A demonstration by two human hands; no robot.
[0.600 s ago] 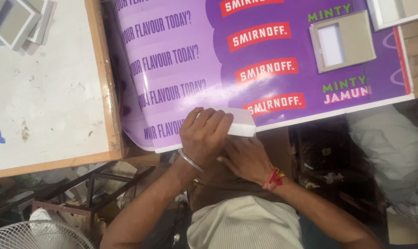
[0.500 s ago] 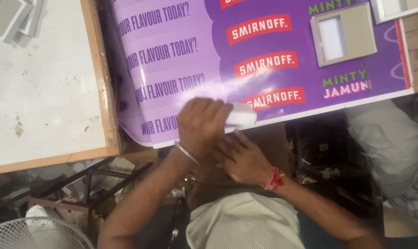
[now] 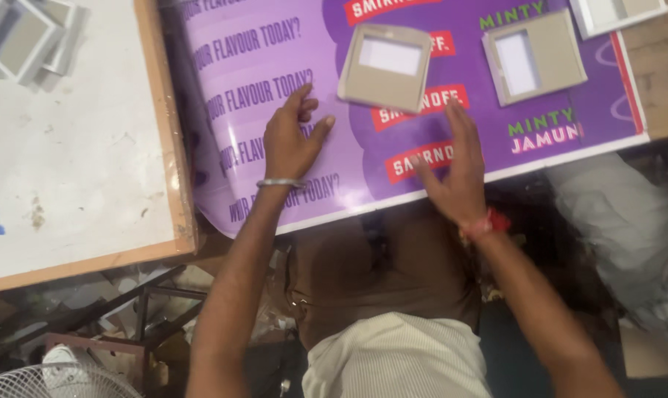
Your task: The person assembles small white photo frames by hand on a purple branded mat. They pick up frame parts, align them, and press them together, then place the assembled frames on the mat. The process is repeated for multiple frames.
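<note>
Left hand [image 3: 293,140] flat, fingers spread, pressing purple printed sheet [image 3: 275,96] onto surface. Right hand [image 3: 452,173] open, empty, hovering just below grey card frame [image 3: 387,66], w/ 2nd frame [image 3: 534,55] further right. Best bet: keep sheet pinned w/ left, take frame by edges. White board [image 3: 68,147] left of hands; fan [image 3: 46,382], clutter on floor below.

just one cam, worn on the head, looking straight down, pretty close. purple sheet [image 3: 422,110] fills the top middle, white table [image 3: 68,147] at upper left, both arms come up from the bottom edge.
</note>
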